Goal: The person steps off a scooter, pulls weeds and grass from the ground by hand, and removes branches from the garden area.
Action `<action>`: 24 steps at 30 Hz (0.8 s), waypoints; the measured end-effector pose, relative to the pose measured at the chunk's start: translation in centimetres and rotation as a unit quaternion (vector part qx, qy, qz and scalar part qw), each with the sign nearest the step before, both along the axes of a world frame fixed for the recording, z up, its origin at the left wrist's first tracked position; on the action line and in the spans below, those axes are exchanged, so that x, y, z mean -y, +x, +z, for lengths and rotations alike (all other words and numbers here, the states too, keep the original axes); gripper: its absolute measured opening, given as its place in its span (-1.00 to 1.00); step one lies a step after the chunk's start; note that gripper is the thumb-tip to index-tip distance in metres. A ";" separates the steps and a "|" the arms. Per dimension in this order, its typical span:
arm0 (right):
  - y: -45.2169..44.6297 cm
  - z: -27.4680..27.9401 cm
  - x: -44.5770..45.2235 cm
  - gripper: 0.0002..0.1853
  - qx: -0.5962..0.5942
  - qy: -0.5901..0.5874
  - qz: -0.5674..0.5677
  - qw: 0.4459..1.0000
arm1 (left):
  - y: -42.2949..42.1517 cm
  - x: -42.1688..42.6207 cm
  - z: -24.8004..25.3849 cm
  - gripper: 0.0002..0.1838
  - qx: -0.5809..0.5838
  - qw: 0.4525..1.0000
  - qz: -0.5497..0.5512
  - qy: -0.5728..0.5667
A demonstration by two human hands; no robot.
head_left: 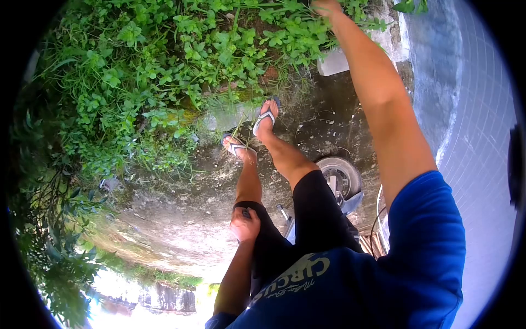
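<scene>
Two hands: our left hand, low centre, curls around a small dark object over our black shorts; our right hand meets leafy plants at the top edge, cropped, so we cannot tell its grip.
Flip-flops: upper centre, on stained concrete; leaning too far could make us slip.
Concrete block: below our right hand; might scrape it.
Wheel: right of centre.

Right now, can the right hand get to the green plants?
Probably yes: the right hand, partly cut off by the picture's edge, is stretched out beside the green plants, with nothing visible in the way.
</scene>
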State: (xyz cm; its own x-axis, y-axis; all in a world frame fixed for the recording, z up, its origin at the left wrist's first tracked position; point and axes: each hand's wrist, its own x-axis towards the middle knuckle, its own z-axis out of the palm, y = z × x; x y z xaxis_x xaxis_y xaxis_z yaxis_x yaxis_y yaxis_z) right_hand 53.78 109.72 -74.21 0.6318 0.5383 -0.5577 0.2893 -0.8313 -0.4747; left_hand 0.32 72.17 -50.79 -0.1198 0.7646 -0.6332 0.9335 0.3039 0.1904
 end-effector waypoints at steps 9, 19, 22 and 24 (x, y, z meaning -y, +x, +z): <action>0.3 11.8 6.4 -0.69 -0.267 0.094 -0.147 0.948 | 0.2 0.2 -0.5 -0.81 -0.021 0.999 -0.022 -0.021; -15.9 20.6 20.7 -0.81 -0.113 0.146 -0.025 0.983 | -1.2 0.8 -1.0 -0.77 -0.008 0.999 -0.029 -0.026; -21.1 13.7 21.8 -0.69 0.054 0.058 0.181 0.980 | -2.1 1.3 -0.6 -0.76 -0.004 0.999 -0.029 -0.026; -21.5 9.0 19.5 -0.66 0.143 0.041 0.282 0.948 | -2.3 1.2 -1.2 -0.77 0.000 1.000 -0.025 -0.010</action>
State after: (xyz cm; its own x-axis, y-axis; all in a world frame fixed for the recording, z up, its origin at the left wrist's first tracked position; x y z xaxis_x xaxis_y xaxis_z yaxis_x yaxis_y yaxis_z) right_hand 32.26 90.25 -65.17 0.3492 0.8696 -0.3491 0.8037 -0.4695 -0.3656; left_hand -1.99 70.99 -51.96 -0.0810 0.7571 -0.6482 0.9478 0.2598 0.1849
